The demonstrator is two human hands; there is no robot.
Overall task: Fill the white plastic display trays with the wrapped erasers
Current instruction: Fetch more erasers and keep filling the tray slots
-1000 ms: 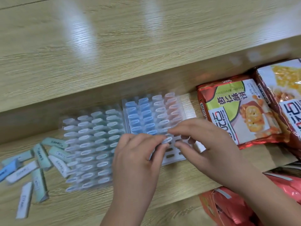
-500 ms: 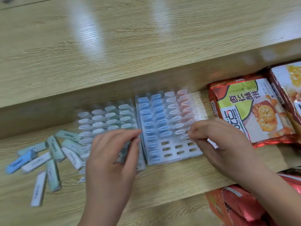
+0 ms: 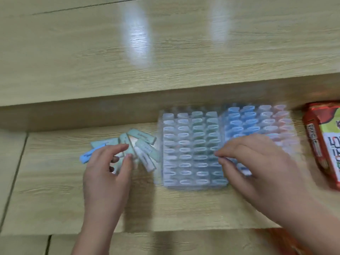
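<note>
Two white display trays sit side by side on the wooden counter (image 3: 184, 208), touching along their inner edges. The left tray (image 3: 195, 187) looks filled with wrapped erasers (image 3: 184, 142) standing on end, their oval tops facing up and each oval's long axis running left to right. The right tray (image 3: 257, 106) holds blue erasers (image 3: 237, 124) in its left columns and paler ones to the right, standing the same way.

Just left of the trays lies a loose pile of erasers (image 3: 145, 150) flat on the counter, fanned out. Most have their long axes running diagonally from far left to near right. A blue one (image 3: 86, 157) at the pile's left edge slants the other way.

The left hand (image 3: 108, 166) hovers palm down over the pile, fingers curled around it. Whether it grips an eraser cannot be told. The right hand (image 3: 257, 162) lies over the right tray, fingertips bunched at the seam between the trays. Blur hides whether they pinch anything. A snack packet (image 3: 323, 144) lies at the far right.
</note>
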